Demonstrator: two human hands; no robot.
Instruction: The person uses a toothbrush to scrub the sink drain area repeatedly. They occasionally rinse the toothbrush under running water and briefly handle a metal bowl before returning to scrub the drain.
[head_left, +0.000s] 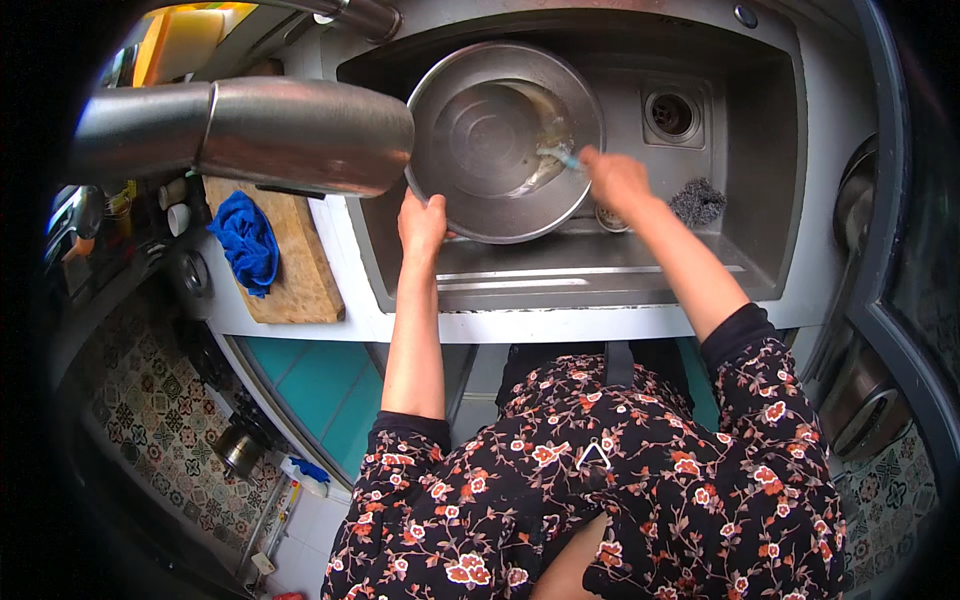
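Note:
A wide stainless steel basin (487, 202) is over the left part of a metal kitchen sink (757, 187). My left hand (422, 225) grips the basin's lower left rim. In my right hand (619, 180) is a brush with a light blue handle (571, 161); its pale head is blurred and lies against the basin's inner right side, where some wet shine shows. Just below the right hand, partly hidden by it, sits a small round object (611, 219) on the sink floor. A steel wool scourer (697, 202) lies to the right of my forearm.
A big metal faucet (300, 135) reaches in from the left up to the basin's rim. On the left counter, a blue cloth (247, 244) lies on a wooden cutting board (315, 289). The drain (671, 114) is at the sink's upper right. A dark frame (892, 315) borders the right side.

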